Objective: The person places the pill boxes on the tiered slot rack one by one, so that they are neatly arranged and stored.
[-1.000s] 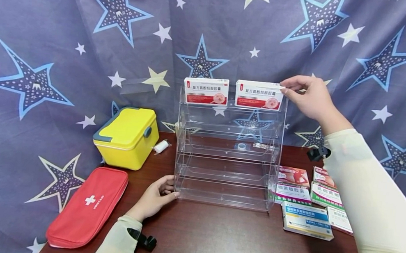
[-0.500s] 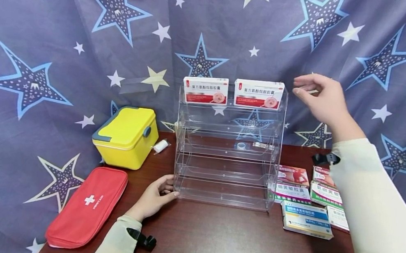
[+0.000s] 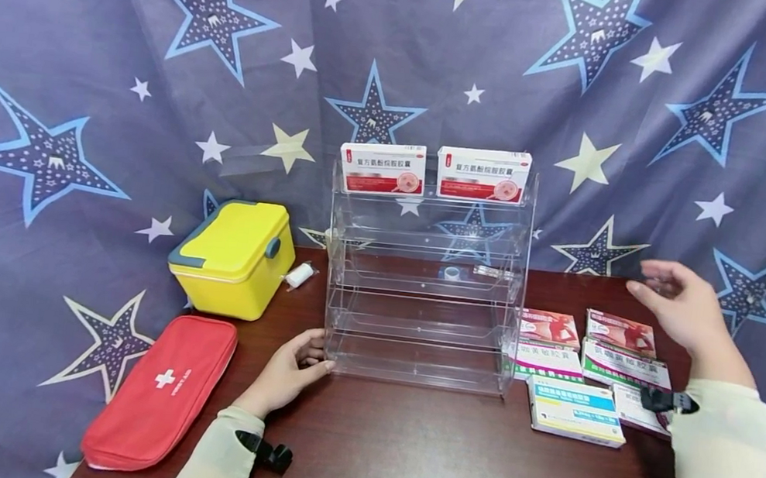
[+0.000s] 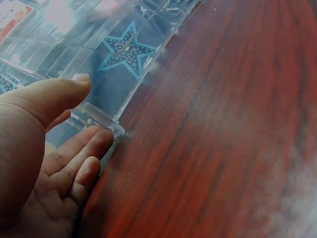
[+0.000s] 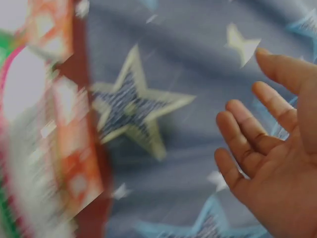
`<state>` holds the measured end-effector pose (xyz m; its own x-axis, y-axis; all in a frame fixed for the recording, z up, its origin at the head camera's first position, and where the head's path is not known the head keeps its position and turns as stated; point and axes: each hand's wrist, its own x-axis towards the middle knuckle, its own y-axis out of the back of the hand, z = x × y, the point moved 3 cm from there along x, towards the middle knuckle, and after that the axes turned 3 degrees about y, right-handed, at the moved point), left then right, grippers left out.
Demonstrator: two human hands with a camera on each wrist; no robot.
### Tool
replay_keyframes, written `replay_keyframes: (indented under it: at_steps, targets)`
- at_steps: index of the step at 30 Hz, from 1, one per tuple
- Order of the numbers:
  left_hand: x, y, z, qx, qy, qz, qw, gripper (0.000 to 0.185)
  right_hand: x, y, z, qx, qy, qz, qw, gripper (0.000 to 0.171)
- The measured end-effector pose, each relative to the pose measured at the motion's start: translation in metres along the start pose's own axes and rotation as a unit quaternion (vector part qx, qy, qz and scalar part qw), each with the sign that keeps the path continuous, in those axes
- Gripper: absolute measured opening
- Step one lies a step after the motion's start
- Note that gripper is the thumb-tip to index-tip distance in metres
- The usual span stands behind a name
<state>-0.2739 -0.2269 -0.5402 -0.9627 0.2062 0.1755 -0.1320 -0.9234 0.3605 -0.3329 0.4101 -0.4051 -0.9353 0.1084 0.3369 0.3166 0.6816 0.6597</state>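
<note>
A clear acrylic tiered rack [image 3: 425, 290] stands on the dark wooden table [image 3: 416, 453]. Two red-and-white medicine boxes [image 3: 382, 169] [image 3: 482, 175] sit side by side on its top tier. My left hand [image 3: 292, 370] rests at the rack's lower left corner [image 4: 106, 124], thumb above the base edge and fingers beside it. My right hand [image 3: 680, 305] hovers empty, fingers relaxed, above the medicine boxes on the table [image 3: 617, 349] at the right. In the right wrist view the hand [image 5: 270, 163] is open and blurred boxes [image 5: 44, 129] lie at left.
A yellow lidded case [image 3: 235, 256] stands left of the rack, with a small white roll [image 3: 300, 275] beside it. A red first-aid pouch [image 3: 160, 391] lies at the front left. A star-printed cloth [image 3: 164, 52] hangs behind. A blue-and-white box [image 3: 575, 409] lies at the front right.
My right hand let go of the right box on the top tier, drew away to the right and dropped down over the boxes on the table. The left hand stayed put.
</note>
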Motion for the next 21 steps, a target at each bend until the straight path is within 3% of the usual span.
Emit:
replay_keyframes:
  at_steps: [5, 9, 15, 21]
  targets:
    - [0.000, 0.000, 0.001, 0.004, 0.004, -0.002, 1.0000, 0.054, -0.016, -0.010, 0.047, -0.009, -0.049, -0.064, 0.997, 0.072]
    - [0.000, 0.001, 0.002, -0.002, 0.002, 0.001, 1.0000, 0.054, -0.019, -0.016, 0.067, -0.005, -0.063, -0.082, 0.995, 0.070]
    - [-0.001, 0.002, 0.000, 0.001, 0.008, 0.003, 1.0000, 0.054, -0.024, -0.025, 0.087, 0.017, -0.099, -0.096, 0.990, 0.069]
    - [-0.001, 0.002, -0.001, 0.008, 0.006, -0.002, 1.0000, 0.053, -0.028, -0.027, 0.093, 0.015, -0.107, -0.106, 0.989, 0.074]
